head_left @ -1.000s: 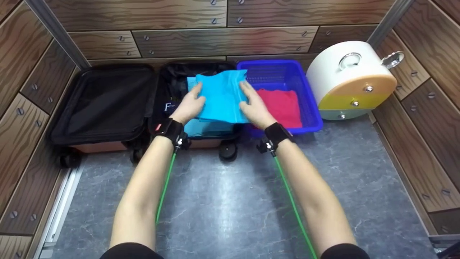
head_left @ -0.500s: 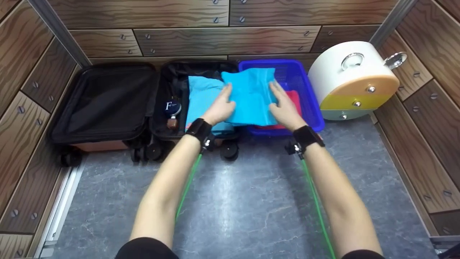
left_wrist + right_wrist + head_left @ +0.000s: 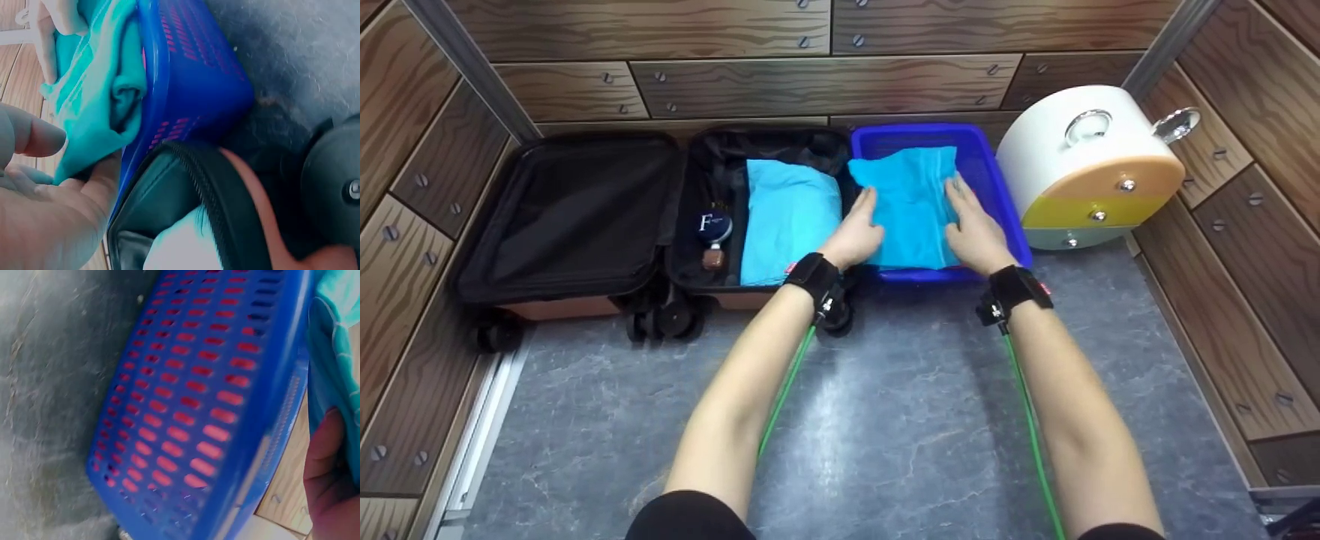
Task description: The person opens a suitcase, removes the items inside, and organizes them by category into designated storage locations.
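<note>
Grey marbled floor (image 3: pixel 885 420) nearest, smooth with pale veins. Both forearms reach forward over it, black wrist straps with green cords trailing back. Left hand (image 3: pixel 856 238) grips the near left edge of a folded turquoise cloth (image 3: pixel 911 206), thumb and fingers curled round the soft fabric, as the left wrist view shows. Right hand (image 3: pixel 973 232) holds the cloth's right edge, fingers laid along it, thumb tucked under. The cloth lies in a blue plastic basket (image 3: pixel 1009 217), rectangular with slotted walls; red shows through the slots in the right wrist view. Just left of the basket, an open black suitcase (image 3: pixel 585 217) on wheels, a second turquoise cloth (image 3: pixel 787 217) folded in its right half beside a small round tin (image 3: pixel 712 223). Right of the basket, a white rounded cabinet (image 3: pixel 1091 169) with coloured drawers. Wood-grain panels (image 3: pixel 810 82) behind.
</note>
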`<state>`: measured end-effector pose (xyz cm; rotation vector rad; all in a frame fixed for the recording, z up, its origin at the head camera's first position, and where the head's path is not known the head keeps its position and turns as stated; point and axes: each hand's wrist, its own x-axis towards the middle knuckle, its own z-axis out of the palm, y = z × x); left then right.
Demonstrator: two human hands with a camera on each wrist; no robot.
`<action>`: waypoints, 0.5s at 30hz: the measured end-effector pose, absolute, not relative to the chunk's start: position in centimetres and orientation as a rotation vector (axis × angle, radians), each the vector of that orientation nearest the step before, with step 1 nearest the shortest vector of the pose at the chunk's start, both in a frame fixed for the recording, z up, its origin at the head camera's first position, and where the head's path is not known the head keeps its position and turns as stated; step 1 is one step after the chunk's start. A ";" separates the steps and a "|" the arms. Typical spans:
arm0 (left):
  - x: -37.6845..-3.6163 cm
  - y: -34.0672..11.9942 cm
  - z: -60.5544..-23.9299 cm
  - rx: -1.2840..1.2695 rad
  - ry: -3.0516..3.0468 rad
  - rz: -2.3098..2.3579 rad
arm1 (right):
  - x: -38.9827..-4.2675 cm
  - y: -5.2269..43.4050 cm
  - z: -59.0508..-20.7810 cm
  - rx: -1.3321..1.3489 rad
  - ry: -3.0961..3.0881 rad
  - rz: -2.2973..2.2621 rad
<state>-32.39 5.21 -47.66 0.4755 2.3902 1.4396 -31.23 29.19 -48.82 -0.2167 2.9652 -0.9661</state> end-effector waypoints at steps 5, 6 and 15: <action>-32.2 5.9 -47.9 0.527 2.392 1.376 | -32.0 29.8 -49.5 -0.229 2.955 -0.814; -32.2 6.0 -48.0 0.544 2.394 1.353 | -32.1 29.9 -49.6 -0.237 2.949 -0.782; -31.7 5.7 -47.8 0.637 2.378 1.204 | -32.7 30.4 -50.1 -0.181 2.856 -0.699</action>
